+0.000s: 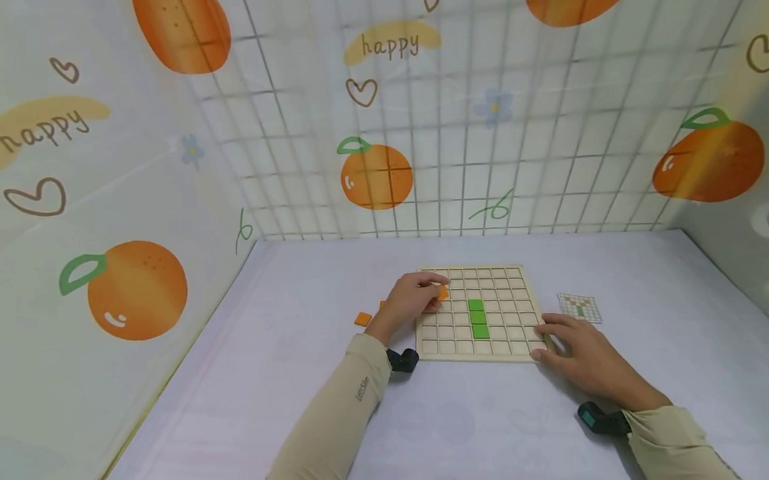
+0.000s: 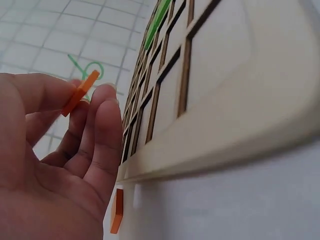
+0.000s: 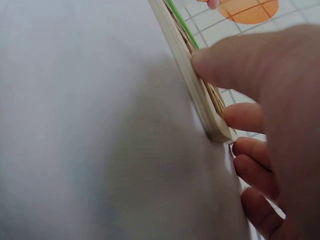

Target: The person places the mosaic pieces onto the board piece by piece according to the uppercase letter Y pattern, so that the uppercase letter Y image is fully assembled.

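Observation:
My left hand point(image 1: 414, 296) is over the left part of a wooden grid board point(image 1: 508, 345). Thumb and fingers pinch an orange square tile point(image 2: 81, 93) above the grid. Three green tiles point(image 1: 479, 318) lie in a column of adjoining cells near the board's middle. At the board's near right corner rests my right hand point(image 1: 585, 353), its fingers loosely extended. The right thumb touches the near edge of the frame, and the index fingertip is at the right side. In the right wrist view, the other fingers are beside the board's corner.
Left of the board lies a loose orange tile point(image 1: 363, 319), with another orange tile point(image 1: 383, 305) partly hidden behind the left wrist. A small card with a printed coloured grid point(image 1: 581, 308) lies to the right of the board. A white cloth point(image 1: 483, 422) covers the table.

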The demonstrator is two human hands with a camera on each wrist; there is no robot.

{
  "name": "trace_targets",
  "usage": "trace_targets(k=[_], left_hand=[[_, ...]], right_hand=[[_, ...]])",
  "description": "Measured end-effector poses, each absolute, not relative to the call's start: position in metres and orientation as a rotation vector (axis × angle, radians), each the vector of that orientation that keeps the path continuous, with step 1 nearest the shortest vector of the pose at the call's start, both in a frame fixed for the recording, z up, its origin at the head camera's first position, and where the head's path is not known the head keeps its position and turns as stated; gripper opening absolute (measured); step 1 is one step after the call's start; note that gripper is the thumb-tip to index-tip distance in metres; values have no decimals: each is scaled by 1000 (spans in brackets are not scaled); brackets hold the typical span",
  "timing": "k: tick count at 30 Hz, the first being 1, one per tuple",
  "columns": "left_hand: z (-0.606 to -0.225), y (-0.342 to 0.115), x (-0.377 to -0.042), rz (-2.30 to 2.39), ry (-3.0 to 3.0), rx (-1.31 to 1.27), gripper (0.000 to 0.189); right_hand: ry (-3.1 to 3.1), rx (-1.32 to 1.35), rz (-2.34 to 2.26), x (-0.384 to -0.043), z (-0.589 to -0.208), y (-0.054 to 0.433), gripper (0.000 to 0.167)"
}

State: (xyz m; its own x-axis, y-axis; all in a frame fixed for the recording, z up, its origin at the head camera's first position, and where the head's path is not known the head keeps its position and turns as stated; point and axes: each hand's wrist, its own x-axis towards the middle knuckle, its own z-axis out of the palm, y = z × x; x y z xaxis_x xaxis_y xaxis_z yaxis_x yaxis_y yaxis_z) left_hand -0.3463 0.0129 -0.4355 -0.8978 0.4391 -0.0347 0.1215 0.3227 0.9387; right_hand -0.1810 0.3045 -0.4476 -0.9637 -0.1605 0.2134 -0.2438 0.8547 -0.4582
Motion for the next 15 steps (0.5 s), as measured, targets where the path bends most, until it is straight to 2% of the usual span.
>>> trace_targets(k=[15], left_hand=[[-439,26,-352,1670,2265,456,33]], right_hand=[[-2882,286,721,-180,-445,301,54]])
